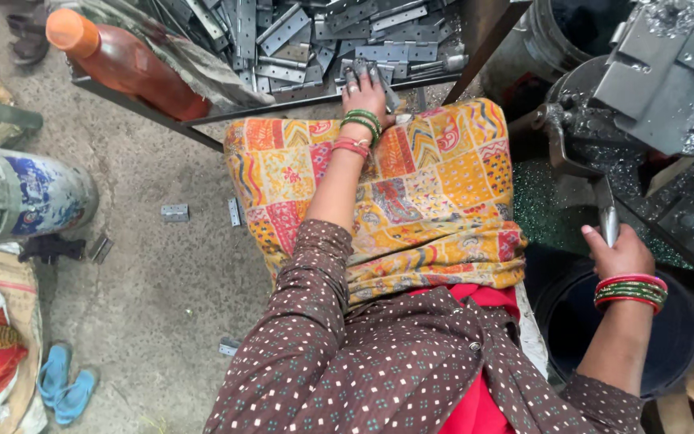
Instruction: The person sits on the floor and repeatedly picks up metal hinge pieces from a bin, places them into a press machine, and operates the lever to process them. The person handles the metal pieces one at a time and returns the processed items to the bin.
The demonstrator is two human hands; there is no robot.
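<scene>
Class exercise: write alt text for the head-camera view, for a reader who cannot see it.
Seen from above, a seated person's left hand grips a grey metal hinge plate at the edge of a tray of hinge plates, while the right hand holds a machine's metal lever. A patchwork cloth covers the lap.

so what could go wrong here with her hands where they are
1. The left hand reaches into a loose pile of metal plates; their cut edges could nick bare fingers.
2. The right hand grips the press lever, so an accidental pull could cycle the machine.
3. Metal shavings around the press could prick skin.
</scene>
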